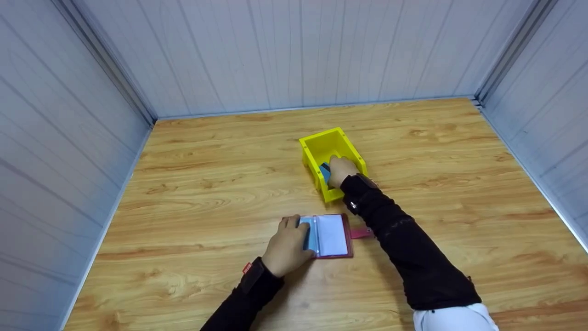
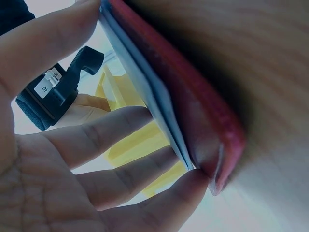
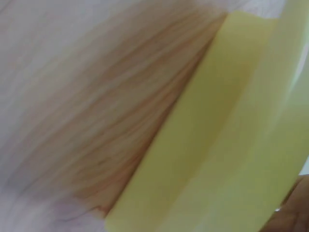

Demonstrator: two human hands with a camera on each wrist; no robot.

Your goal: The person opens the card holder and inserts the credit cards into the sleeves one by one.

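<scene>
An open card holder point(image 1: 333, 235) with a red-brown cover and clear sleeves lies in front of me. My left hand point(image 1: 287, 246) rests on its left half, thumb at the near edge and fingers toward the far edge. In the left wrist view, those nearly straight fingers point(image 2: 130, 176) touch the edges of the pale blue sleeves point(image 2: 145, 82), just off the red cover point(image 2: 193, 92). My right hand point(image 1: 342, 171) reaches down into a yellow bin point(image 1: 320, 138). A blue card point(image 1: 325, 173) with a dark stripe shows beside it; I cannot tell whether the fingertips grip it.
A pink strap point(image 1: 360, 233) sticks out right of the card holder, beneath the right forearm. The bin's yellow side wall point(image 3: 203, 130) fills much of the right wrist view. White panel walls point(image 1: 294, 55) enclose the wooden table point(image 1: 206, 184) at the back and both sides.
</scene>
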